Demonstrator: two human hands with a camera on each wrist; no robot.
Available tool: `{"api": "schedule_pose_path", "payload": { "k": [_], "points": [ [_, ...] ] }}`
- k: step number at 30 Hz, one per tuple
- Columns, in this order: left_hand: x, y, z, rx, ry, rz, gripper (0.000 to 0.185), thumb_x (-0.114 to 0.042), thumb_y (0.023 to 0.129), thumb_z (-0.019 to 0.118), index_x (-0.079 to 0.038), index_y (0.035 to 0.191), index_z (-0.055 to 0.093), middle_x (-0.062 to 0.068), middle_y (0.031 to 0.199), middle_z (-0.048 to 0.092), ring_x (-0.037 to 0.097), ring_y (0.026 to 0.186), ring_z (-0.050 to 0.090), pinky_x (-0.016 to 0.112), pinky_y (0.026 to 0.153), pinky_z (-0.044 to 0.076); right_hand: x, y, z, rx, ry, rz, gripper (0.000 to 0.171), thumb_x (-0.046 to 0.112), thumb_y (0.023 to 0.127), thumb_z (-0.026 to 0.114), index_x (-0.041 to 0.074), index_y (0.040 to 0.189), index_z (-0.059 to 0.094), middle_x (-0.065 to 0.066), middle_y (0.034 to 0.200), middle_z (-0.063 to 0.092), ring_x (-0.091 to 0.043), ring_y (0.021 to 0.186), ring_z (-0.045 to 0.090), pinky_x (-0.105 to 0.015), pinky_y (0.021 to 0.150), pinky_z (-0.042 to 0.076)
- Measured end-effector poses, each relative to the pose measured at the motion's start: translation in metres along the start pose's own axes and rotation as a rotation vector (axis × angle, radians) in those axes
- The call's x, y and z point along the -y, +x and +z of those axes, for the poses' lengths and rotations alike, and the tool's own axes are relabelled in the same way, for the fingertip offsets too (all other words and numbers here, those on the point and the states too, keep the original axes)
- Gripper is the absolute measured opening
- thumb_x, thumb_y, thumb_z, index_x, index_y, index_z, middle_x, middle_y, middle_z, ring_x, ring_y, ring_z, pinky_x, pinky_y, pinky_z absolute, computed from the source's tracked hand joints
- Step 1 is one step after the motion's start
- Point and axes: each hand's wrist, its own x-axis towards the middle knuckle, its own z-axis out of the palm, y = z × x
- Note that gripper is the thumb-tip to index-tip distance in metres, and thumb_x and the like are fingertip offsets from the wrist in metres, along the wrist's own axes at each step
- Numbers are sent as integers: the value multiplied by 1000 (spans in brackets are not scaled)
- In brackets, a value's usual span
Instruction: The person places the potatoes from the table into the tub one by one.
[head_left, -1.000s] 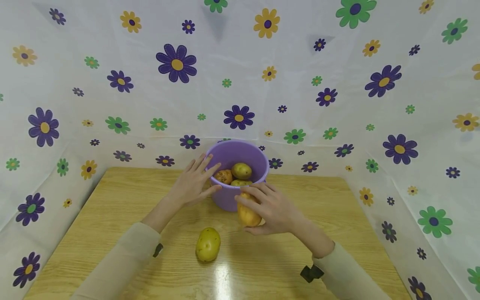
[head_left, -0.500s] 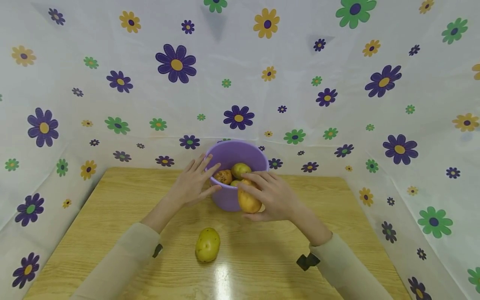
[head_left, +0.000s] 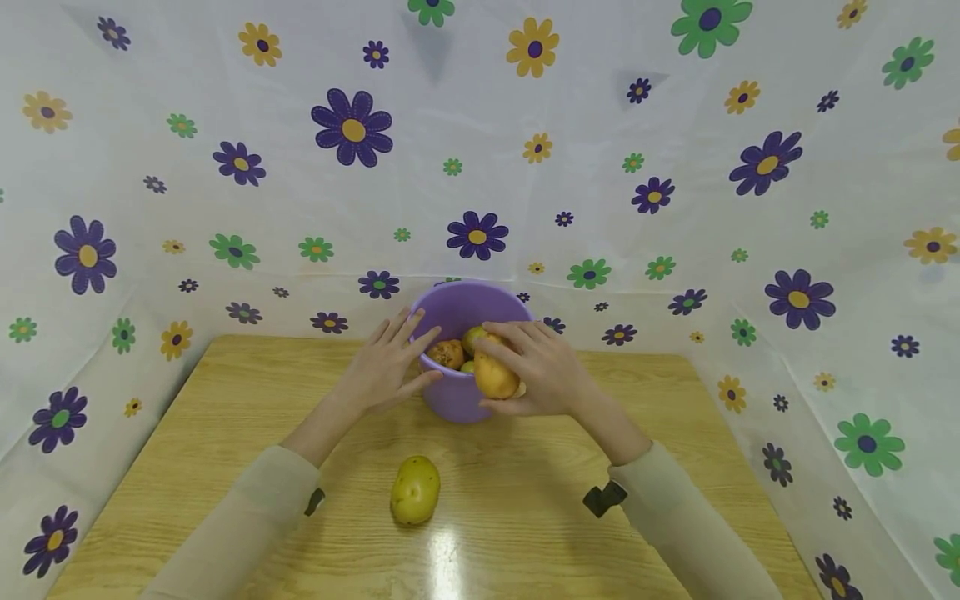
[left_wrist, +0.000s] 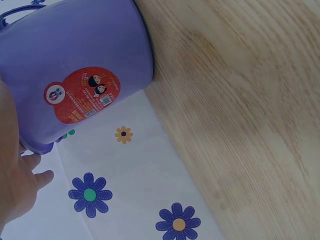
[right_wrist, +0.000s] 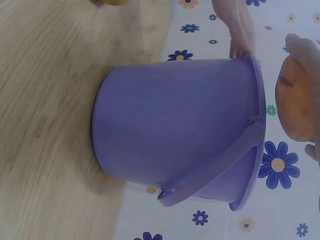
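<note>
A purple bucket (head_left: pixel 453 400) stands near the back of the table, with several potatoes inside, one brown and rough (head_left: pixel 447 354). My left hand (head_left: pixel 382 367) lies at the bucket's left rim, fingers spread and mostly straight, fingertips on the rim. The right hand (head_left: pixel 543 367) grips a yellow-orange potato (head_left: pixel 497 372) between thumb and fingers over the front right of the rim. In the right wrist view that potato (right_wrist: pixel 294 102) shows a dark spot and sits beyond the rim. A yellow-green potato (head_left: pixel 416 490) lies on the table in front of the bucket.
The wooden table (head_left: pixel 262 383) is backed by a white flowered cloth (head_left: pixel 300 192) close behind the bucket. The bucket's handle (right_wrist: pixel 215 167) hangs along its side. A red label (left_wrist: pixel 87 95) marks the wall facing the left wrist camera.
My right hand has raised the held potato from in front of the bucket up to its rim, moving away from me. The left hand and the potato on the table stay put.
</note>
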Motion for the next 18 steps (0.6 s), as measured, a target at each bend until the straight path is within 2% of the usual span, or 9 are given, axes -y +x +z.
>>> {"api": "schedule_pose_path", "payload": {
  "k": [3,8,11,15,18],
  "points": [
    [0,0,0,-4,1,4,84,-75,105,28,-16,164,40,22,173,28,47,161,28,64,128,33,-5,2,2,16,-2,12,86,63,69,88,13,135,67,-15,134,71,-33,111,72,-46,92,65],
    [0,0,0,-1,9,4,96,-81,100,10,-16,164,40,22,174,27,47,161,28,64,129,33,-11,6,4,43,-4,21,85,64,72,86,13,137,66,-15,134,70,-34,112,73,-46,93,65],
    [-1,0,0,3,8,2,99,-82,99,7,-16,164,40,22,174,27,47,161,27,64,129,33,-14,8,6,63,-11,21,85,63,73,85,13,138,66,-15,134,71,-34,114,72,-47,96,63],
    [-1,0,-1,16,-7,-2,91,-79,103,17,-16,164,39,22,174,26,46,162,24,65,130,31,-20,11,10,99,-11,24,85,62,73,85,13,139,65,-14,135,71,-34,116,72,-47,98,62],
    [-1,0,-2,21,-5,-5,82,-72,106,33,-16,165,38,21,175,25,45,163,23,64,130,30,-23,14,13,126,0,33,84,62,75,85,13,140,64,-15,136,70,-35,118,71,-48,99,62]
  ]
}}
